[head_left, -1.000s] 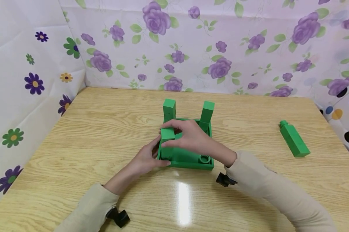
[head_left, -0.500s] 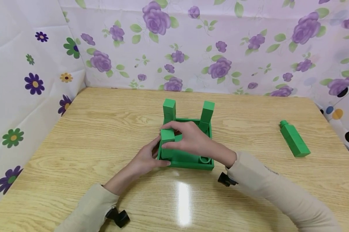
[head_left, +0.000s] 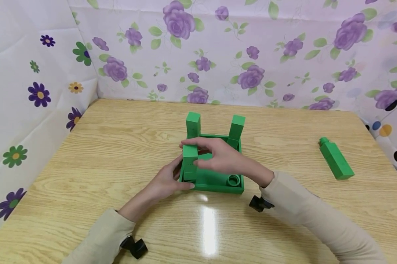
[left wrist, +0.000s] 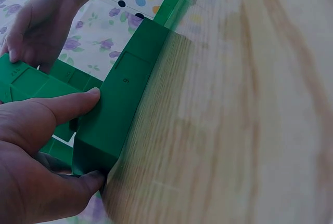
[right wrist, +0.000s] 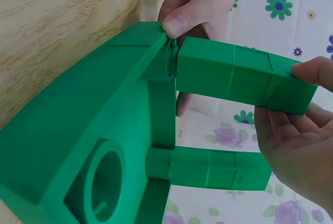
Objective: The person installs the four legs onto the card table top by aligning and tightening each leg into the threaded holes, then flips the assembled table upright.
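Observation:
My left hand (head_left: 165, 179) grips the near-left corner of a shallow green tray (head_left: 215, 187), its thumb on the tray wall in the left wrist view. A square green post (head_left: 190, 163) stands at that corner. My right hand (head_left: 222, 157) holds this post near its top, thumb on one side and fingers on another; the right wrist view shows the thumb (right wrist: 312, 70) touching its end. Where the post meets the corner, a thin gap shows in the right wrist view. Two similar posts (head_left: 193, 124) rise from the far corners. The near-right corner has a round socket (head_left: 233, 180).
A loose green post (head_left: 336, 160) with a round stub lies on the wooden table (head_left: 126, 139) at the right. Floral sheets (head_left: 218, 51) hang behind the table and along its sides. Dark cameras (head_left: 260, 203) sit at both wrists.
My right thumb has slid rightward from the post's front face to its right edge, and the hand has shifted slightly right. My left hand has stayed at the tray corner.

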`<control>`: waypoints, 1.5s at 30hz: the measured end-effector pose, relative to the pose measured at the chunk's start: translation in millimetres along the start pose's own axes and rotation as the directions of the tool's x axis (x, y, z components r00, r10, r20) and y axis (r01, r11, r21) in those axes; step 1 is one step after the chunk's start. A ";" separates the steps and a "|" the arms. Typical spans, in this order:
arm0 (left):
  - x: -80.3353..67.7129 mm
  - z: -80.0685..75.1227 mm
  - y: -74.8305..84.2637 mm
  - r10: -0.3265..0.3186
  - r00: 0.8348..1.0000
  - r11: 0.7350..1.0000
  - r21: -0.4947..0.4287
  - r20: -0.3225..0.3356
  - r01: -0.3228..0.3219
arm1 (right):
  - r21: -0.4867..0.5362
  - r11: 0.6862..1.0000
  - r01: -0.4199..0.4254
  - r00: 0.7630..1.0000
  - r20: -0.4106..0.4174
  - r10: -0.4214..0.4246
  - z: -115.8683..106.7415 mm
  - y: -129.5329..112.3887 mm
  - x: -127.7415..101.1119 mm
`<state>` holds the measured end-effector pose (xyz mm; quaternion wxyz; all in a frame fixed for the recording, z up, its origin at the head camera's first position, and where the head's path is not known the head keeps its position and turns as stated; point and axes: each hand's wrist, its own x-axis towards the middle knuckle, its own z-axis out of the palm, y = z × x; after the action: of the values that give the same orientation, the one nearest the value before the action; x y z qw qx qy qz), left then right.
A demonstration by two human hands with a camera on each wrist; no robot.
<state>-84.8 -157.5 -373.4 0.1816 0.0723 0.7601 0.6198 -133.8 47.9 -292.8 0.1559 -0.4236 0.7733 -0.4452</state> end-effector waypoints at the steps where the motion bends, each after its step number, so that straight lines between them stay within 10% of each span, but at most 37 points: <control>1: 0.1 -0.1 -0.2 -0.001 1.000 1.000 0.000 0.001 0.001 | -0.003 1.000 -0.002 1.000 0.000 0.002 -0.3 -0.1 -0.1; 23: -1.2 -1.3 -2.7 0.045 0.999 0.999 0.026 0.013 -0.045 | -0.040 0.999 -0.029 0.967 -0.253 0.018 22.2 8.9 4.2; 45: -2.4 -0.8 -0.2 0.029 0.999 0.999 0.043 0.014 -0.030 | -0.006 0.999 -0.031 0.955 -0.296 0.028 35.2 5.7 4.3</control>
<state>-82.8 -159.0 -373.0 0.1758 0.0913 0.7709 0.6054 -117.6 26.3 -316.4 0.0430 -0.3414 0.7965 -0.4971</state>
